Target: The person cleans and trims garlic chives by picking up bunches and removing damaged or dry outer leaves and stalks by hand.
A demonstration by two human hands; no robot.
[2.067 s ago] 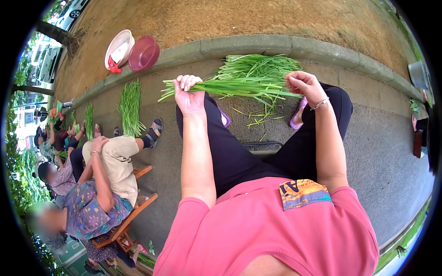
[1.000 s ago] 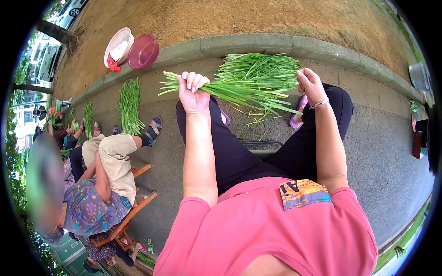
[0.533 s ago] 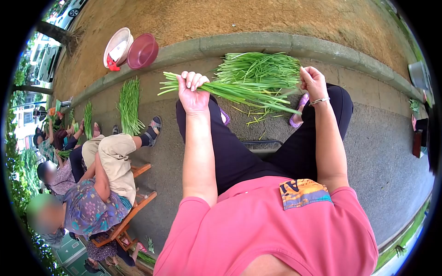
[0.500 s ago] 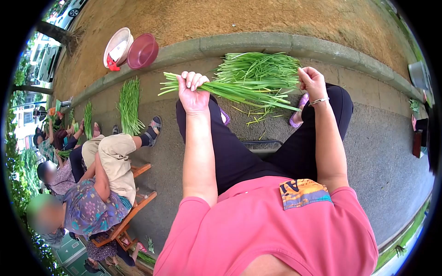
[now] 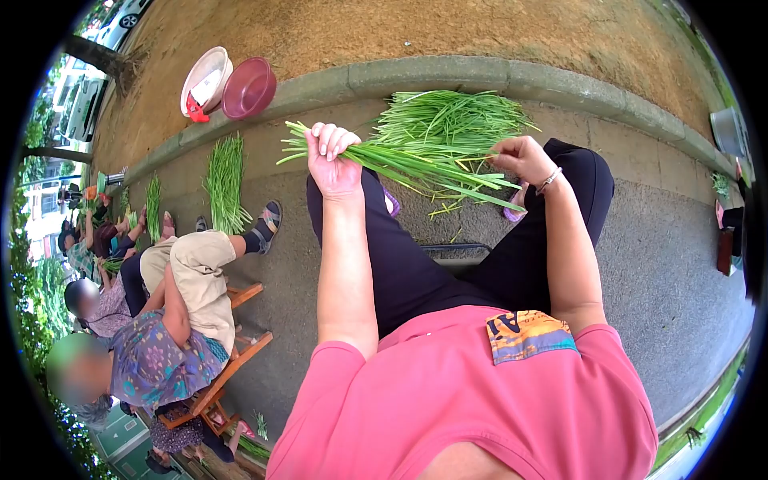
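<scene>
My left hand (image 5: 332,160) is closed around the stem ends of a bunch of garlic chives (image 5: 400,164), palm turned toward me. The long green leaves fan out to the right above my lap, with a few yellowish ones among them. At the leaf tips my right hand (image 5: 524,160), a bracelet on its wrist, is pinched on a thin chive leaf; the fingertips partly hide it. Beyond both hands a large pile of garlic chives (image 5: 448,120) lies on the pavement against the curb. Loose yellowed scraps (image 5: 448,206) are scattered between my feet.
A stone curb (image 5: 428,76) runs behind the pile, with bare soil past it. A pink-white basin (image 5: 206,78) and a dark red basin (image 5: 249,88) stand at upper left. Another chive heap (image 5: 226,184) lies near a seated person (image 5: 172,344); several people sit further left. A grey bucket (image 5: 726,132) is far right.
My right hand has moved left and slightly down, from beside the pile to the bunch's leaf tips. The left hand stays in place, and the leaf ends have shifted and spread.
</scene>
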